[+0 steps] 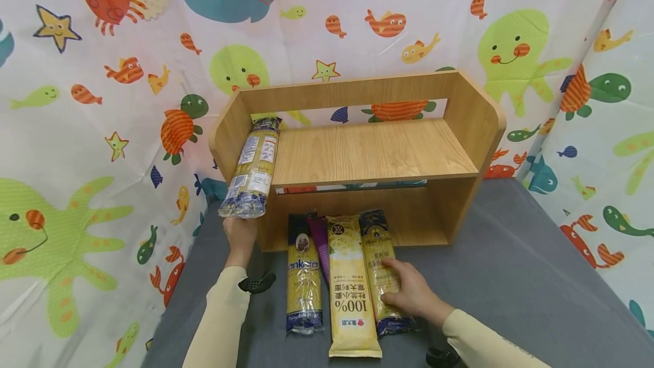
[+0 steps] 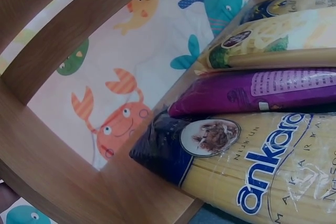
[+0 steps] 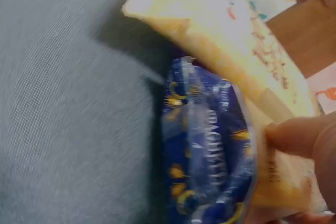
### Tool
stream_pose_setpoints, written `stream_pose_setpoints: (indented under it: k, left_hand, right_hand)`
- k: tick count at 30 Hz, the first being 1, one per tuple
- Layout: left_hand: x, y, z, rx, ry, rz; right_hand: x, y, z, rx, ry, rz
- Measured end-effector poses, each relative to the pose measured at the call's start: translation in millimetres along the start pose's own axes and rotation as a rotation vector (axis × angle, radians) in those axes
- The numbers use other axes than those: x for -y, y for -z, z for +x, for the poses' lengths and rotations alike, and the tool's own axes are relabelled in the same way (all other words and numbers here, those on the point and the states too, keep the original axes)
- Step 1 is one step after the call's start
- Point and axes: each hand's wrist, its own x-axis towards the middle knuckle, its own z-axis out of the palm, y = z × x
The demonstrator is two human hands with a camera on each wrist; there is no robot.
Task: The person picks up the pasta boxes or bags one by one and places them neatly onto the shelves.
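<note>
A long clear-and-yellow pasta packet [image 1: 250,169] with white labels slants at the left end of the upper shelf, its lower end jutting past the front. My left hand [image 1: 240,237] is right under that end, its fingers mostly hidden by the packet. Down in front of the shelf, my right hand [image 1: 411,291] grips a blue-and-yellow spaghetti packet [image 1: 377,249], the thumb across its face in the right wrist view. Beside it lie a pale yellow pasta packet [image 1: 352,288], a purple packet [image 2: 220,93] mostly covered in the head view, and an "ankara" pasta packet [image 1: 304,283].
A two-tier wooden shelf [image 1: 368,152] stands on the grey table [image 1: 511,277], against a cloth backdrop [image 1: 327,44] printed with sea animals. The upper ends of the front packets reach into the lower tier. A dark band [image 1: 257,283] is on my left wrist.
</note>
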Motion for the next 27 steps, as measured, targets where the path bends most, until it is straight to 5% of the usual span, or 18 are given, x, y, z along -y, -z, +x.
stream_pose_setpoints:
  k: [7,27]
  left_hand:
    - [-0.1,-0.2,-0.4,-0.002,-0.001,-0.003]
    - [-0.1,1.5,-2.0,0.012,-0.006,-0.019]
  right_hand:
    - [0.9,8.3,-1.4,0.125,-0.084,0.186]
    - [-7.6,32.1,-41.3,0.315,-0.063,0.552]
